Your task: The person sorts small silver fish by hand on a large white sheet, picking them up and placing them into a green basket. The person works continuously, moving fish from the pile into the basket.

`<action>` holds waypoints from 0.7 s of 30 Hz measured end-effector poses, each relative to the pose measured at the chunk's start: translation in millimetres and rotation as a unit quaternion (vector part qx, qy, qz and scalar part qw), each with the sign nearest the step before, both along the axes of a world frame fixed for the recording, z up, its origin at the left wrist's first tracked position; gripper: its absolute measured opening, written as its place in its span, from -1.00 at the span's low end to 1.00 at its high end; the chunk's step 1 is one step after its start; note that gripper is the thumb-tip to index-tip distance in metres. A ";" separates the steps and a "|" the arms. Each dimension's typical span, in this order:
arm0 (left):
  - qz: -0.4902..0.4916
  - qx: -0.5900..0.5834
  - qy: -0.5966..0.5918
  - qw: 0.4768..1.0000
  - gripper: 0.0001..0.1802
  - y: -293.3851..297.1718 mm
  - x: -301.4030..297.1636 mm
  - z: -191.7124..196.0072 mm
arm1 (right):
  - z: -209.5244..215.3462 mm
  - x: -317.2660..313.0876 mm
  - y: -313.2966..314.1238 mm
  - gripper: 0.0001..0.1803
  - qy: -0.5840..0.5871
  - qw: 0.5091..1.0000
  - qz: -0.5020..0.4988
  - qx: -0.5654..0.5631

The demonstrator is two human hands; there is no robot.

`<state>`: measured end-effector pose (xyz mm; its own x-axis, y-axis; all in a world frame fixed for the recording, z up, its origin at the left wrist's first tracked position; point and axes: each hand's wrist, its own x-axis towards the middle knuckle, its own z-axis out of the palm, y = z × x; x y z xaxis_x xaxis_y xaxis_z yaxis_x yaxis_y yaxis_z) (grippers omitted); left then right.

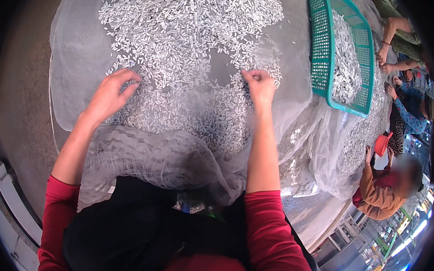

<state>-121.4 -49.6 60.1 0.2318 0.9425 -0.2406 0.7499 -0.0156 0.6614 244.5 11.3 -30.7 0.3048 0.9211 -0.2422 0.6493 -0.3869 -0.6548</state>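
A wide layer of small silvery-white rod-shaped pieces [194, 16] lies over a sheer white mesh cloth [75, 35] in front of me. At the left edge of the pieces is my left hand [110, 93], its fingers bent and the thumb held apart from them, with nothing visible in between. My right hand [261, 86] is over the right part of the layer, thumb and fingertips pinched together. Whatever the pinch holds, if anything, is too small to make out. Between the two hands the pieces look smeared, and a grey bare patch [220, 67] shows above them.
To the right stands a green plastic basket [322, 48] part filled with similar silvery pieces [346, 59]. Bunched mesh [152, 154] hangs along the near edge. Several other people work farther right, one in an orange-brown top [378, 193] near a red bowl [382, 144].
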 end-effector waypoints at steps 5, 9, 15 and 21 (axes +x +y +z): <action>0.010 -0.013 -0.003 1.000 -0.81 -0.5 0.2 3.6 | -2.9 -0.6 2.4 -0.69 -0.020 0.999 0.008 -0.026; 0.015 -0.014 -0.001 1.000 -0.82 -2.8 -4.2 3.9 | 13.0 17.9 2.8 -0.74 0.428 0.894 -0.103 -0.089; 0.007 0.009 -0.006 1.000 -0.82 -3.6 -6.0 1.3 | 25.9 25.0 2.4 -0.83 0.714 0.688 -0.127 -0.013; 0.012 -0.016 0.004 1.000 -0.83 -1.2 -3.3 5.2 | 11.1 -17.1 66.1 -0.54 0.037 0.988 0.115 -0.092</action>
